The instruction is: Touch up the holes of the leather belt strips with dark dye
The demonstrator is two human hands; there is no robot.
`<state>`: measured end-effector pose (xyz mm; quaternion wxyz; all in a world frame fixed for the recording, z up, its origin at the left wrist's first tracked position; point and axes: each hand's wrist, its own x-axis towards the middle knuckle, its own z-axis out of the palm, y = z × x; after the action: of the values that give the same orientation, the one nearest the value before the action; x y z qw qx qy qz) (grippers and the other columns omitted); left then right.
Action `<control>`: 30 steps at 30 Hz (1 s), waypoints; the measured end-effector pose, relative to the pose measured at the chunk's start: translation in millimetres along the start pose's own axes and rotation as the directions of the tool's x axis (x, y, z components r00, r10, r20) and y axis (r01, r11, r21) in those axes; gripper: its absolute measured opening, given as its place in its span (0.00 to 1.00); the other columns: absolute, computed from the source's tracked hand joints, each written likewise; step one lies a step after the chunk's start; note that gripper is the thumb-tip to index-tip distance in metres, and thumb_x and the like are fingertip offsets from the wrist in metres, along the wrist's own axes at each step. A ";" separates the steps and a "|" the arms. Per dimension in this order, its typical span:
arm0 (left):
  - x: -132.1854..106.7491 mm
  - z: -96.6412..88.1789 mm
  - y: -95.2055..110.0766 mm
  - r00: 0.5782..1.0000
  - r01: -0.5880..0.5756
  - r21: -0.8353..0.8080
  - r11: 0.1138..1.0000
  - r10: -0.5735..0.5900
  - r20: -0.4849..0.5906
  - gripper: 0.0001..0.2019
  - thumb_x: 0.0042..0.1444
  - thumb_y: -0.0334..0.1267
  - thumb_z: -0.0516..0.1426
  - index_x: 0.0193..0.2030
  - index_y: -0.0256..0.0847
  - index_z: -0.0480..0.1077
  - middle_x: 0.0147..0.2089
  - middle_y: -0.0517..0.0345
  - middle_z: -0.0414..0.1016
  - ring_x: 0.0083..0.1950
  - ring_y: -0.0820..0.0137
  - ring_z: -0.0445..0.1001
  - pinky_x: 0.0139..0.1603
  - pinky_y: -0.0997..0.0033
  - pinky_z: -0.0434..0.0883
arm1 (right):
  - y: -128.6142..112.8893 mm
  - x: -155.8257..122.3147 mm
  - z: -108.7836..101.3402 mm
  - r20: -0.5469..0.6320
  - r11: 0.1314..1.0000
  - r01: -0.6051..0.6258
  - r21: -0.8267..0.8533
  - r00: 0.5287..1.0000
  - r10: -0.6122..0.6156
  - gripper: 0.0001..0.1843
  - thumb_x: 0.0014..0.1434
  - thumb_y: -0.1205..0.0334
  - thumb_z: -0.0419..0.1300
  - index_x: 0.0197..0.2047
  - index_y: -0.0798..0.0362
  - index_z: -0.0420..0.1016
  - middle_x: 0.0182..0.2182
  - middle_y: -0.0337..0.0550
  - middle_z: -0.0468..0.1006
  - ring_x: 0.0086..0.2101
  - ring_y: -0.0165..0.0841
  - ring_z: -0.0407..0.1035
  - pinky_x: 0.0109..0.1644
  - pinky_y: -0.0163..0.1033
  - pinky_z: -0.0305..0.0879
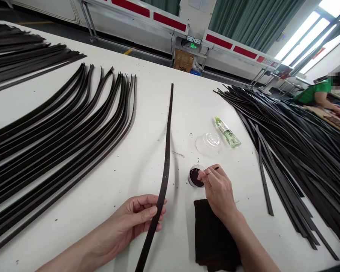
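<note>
A long dark strap [166, 166] runs up the middle of the view, and my left hand [138, 215] grips it near its lower part between thumb and fingers. My right hand [219, 187] pinches a thin cotton swab [214, 170], its dark tip sticking out past the fingers. The hand is over the right edge of a small clear cup [193, 177] of dark paste or liquid. The swab's other end is hidden by the hand. Below the right wrist lies a folded dark cloth [212, 234], partly covered by the forearm.
Behind the cup are a clear plastic lid [208, 144] and a green tube [228, 132]. Rows of dark straps [73, 124] lie to the left, and a large pile of straps [283, 143] covers the right. At the far right a person in green [314, 92] works.
</note>
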<state>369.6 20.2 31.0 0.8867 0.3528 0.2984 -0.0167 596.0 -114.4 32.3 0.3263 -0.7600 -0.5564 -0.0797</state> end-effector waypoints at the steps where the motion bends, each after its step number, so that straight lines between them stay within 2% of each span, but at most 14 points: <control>1: -0.1 0.0 0.2 1.000 -0.001 0.001 1.000 0.001 0.006 0.07 0.55 0.37 0.65 0.41 0.40 0.78 0.37 0.56 0.77 0.37 0.70 0.74 0.44 0.70 0.72 | 0.5 -0.2 0.3 0.004 1.000 0.000 0.001 1.000 0.000 0.15 0.69 0.64 0.49 0.29 0.50 0.68 0.26 0.41 0.74 0.31 0.34 0.62 0.36 0.40 0.61; 6: -0.8 1.4 1.8 1.000 0.003 0.003 1.000 -0.003 -0.014 0.08 0.55 0.37 0.64 0.42 0.41 0.77 0.38 0.56 0.77 0.37 0.70 0.75 0.45 0.69 0.73 | -2.1 -2.2 -5.2 -0.006 0.999 -0.038 0.034 0.999 0.038 0.15 0.69 0.63 0.49 0.30 0.50 0.68 0.26 0.40 0.74 0.33 0.34 0.63 0.37 0.40 0.61; 8: -1.1 2.6 2.8 1.000 -0.003 0.007 1.000 0.003 -0.002 0.08 0.56 0.37 0.64 0.42 0.40 0.77 0.38 0.56 0.77 0.38 0.70 0.74 0.46 0.69 0.72 | -6.8 -3.1 -11.0 -0.049 0.980 -0.150 0.128 0.986 0.157 0.17 0.69 0.60 0.48 0.29 0.50 0.69 0.26 0.40 0.74 0.33 0.34 0.64 0.39 0.40 0.62; 9: -1.2 3.2 3.3 1.000 -0.007 0.008 1.000 0.007 0.009 0.08 0.56 0.37 0.64 0.42 0.39 0.77 0.38 0.56 0.76 0.38 0.70 0.74 0.46 0.69 0.72 | -9.7 -3.5 -14.1 -0.065 0.951 -0.234 0.204 0.966 0.252 0.18 0.69 0.58 0.48 0.30 0.50 0.70 0.27 0.41 0.74 0.33 0.34 0.66 0.39 0.40 0.63; 12: -1.7 4.8 4.0 0.999 -0.023 -0.004 1.000 0.024 0.029 0.07 0.57 0.37 0.63 0.42 0.38 0.77 0.38 0.56 0.76 0.38 0.71 0.73 0.46 0.70 0.73 | -17.7 -4.0 -21.2 -0.021 0.755 -0.456 0.470 0.850 0.527 0.21 0.69 0.51 0.48 0.30 0.51 0.73 0.29 0.42 0.75 0.33 0.33 0.68 0.38 0.39 0.65; 14: -1.8 5.4 3.8 0.999 -0.038 -0.015 0.999 0.038 0.027 0.07 0.57 0.36 0.64 0.42 0.38 0.77 0.39 0.55 0.76 0.39 0.71 0.73 0.47 0.69 0.73 | -22.3 -3.5 -23.0 0.074 0.608 -0.515 0.604 0.796 0.601 0.22 0.67 0.48 0.49 0.30 0.52 0.75 0.29 0.43 0.75 0.33 0.33 0.69 0.38 0.39 0.67; 16: -1.8 5.6 3.1 0.999 -0.046 -0.028 0.999 0.047 0.016 0.08 0.56 0.35 0.64 0.42 0.38 0.77 0.39 0.54 0.77 0.40 0.70 0.74 0.48 0.67 0.74 | -27.7 -2.6 -22.2 0.157 0.513 -0.530 0.675 0.783 0.602 0.22 0.66 0.47 0.51 0.30 0.53 0.75 0.29 0.44 0.75 0.32 0.33 0.69 0.37 0.39 0.67; 18: -1.7 5.9 2.3 0.999 -0.053 -0.041 0.998 0.053 0.011 0.08 0.55 0.35 0.65 0.43 0.38 0.77 0.40 0.53 0.77 0.41 0.69 0.74 0.49 0.65 0.74 | -35.1 -2.1 -19.6 0.205 0.473 -0.531 0.703 0.789 0.580 0.22 0.66 0.48 0.52 0.30 0.53 0.75 0.28 0.44 0.75 0.32 0.33 0.68 0.36 0.39 0.66; 21: -1.3 6.8 1.6 0.997 -0.066 -0.070 0.995 0.068 0.022 0.09 0.54 0.34 0.65 0.43 0.37 0.76 0.40 0.52 0.77 0.41 0.68 0.75 0.48 0.64 0.75 | -50.4 -4.4 -14.1 0.208 0.491 -0.503 0.711 0.818 0.536 0.21 0.67 0.49 0.51 0.30 0.53 0.74 0.28 0.44 0.74 0.31 0.33 0.68 0.35 0.38 0.66; 24: -0.4 7.7 0.8 0.996 -0.074 -0.094 0.993 0.078 0.039 0.09 0.54 0.32 0.65 0.42 0.35 0.76 0.39 0.51 0.77 0.40 0.69 0.75 0.46 0.64 0.76 | -65.5 -10.7 -9.2 0.136 0.633 -0.430 0.644 0.878 0.459 0.20 0.69 0.54 0.48 0.30 0.53 0.73 0.28 0.42 0.74 0.31 0.32 0.68 0.36 0.38 0.65; 27: 0.5 7.4 -1.4 0.992 -0.091 -0.127 0.988 0.101 0.078 0.08 0.55 0.31 0.65 0.41 0.34 0.75 0.40 0.50 0.78 0.40 0.69 0.76 0.46 0.62 0.76 | -75.1 -16.8 -5.8 0.024 0.807 -0.214 0.550 0.970 0.241 0.18 0.70 0.64 0.45 0.32 0.52 0.72 0.29 0.41 0.75 0.32 0.31 0.69 0.37 0.39 0.64; 28: 0.6 7.2 -2.4 0.990 -0.095 -0.140 0.986 0.108 0.091 0.08 0.55 0.31 0.65 0.41 0.34 0.75 0.40 0.50 0.78 0.40 0.69 0.76 0.46 0.62 0.76 | -76.7 -18.0 -4.7 -0.016 0.840 -0.116 0.531 0.989 0.146 0.17 0.69 0.67 0.45 0.34 0.52 0.72 0.30 0.41 0.75 0.33 0.31 0.69 0.38 0.40 0.64; 30: 0.8 6.8 -4.1 0.988 -0.100 -0.158 0.982 0.116 0.101 0.08 0.55 0.30 0.64 0.42 0.34 0.74 0.40 0.50 0.78 0.40 0.69 0.76 0.46 0.61 0.77 | -78.3 -19.1 -2.1 -0.087 0.862 0.059 0.503 0.996 -0.018 0.15 0.67 0.73 0.46 0.37 0.52 0.71 0.30 0.42 0.75 0.34 0.32 0.69 0.39 0.41 0.65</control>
<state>372.7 12.9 31.9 0.9257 0.2983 0.2299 0.0349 519.2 -117.6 56.6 0.5340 -0.6331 -0.5594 0.0319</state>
